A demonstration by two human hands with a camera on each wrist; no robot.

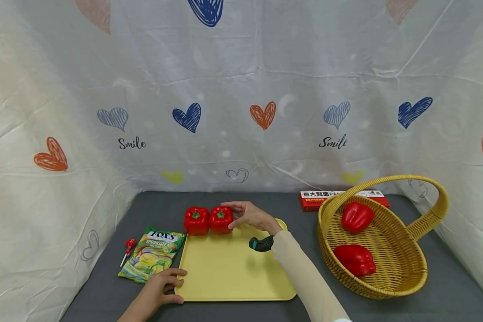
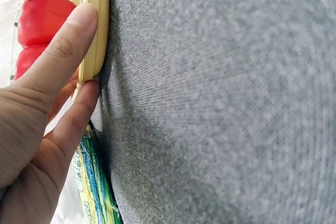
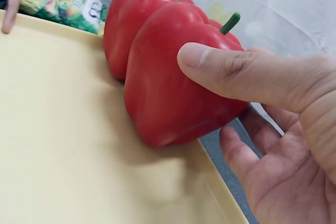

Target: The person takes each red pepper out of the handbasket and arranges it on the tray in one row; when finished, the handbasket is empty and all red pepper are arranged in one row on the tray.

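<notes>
And here at the tray's far left corner, the right hand (image 1: 251, 215) is gripping the right-hand pepper (image 1: 221, 220), thumb on one side and fingers round behind. That pepper is standing stem up, right beside the left-hand pepper (image 1: 197, 221), and the pair are looking snug. The left hand (image 1: 163, 284) is holding the near left corner of the yellow tray (image 1: 229, 268) between thumb and fingers, seemingly steadying it (a sensible bit of bracing). I'm reading this step as the setting down or squaring up of that second pepper, though whether its whole base is resting on the tray I can't tell from here. Its bottom is looking very close to the far rim!

The next move, as I'm judging it, would be calling for an even seat on the tray, then a gentle loosening of thumb and fingers without nudging the neighbour. Over on the right, two more peppers, a rear one (image 1: 357, 218) and a front one (image 1: 355, 260), are lying in the wicker basket (image 1: 390, 268) on the grey tabletop (image 1: 104, 297).
</notes>
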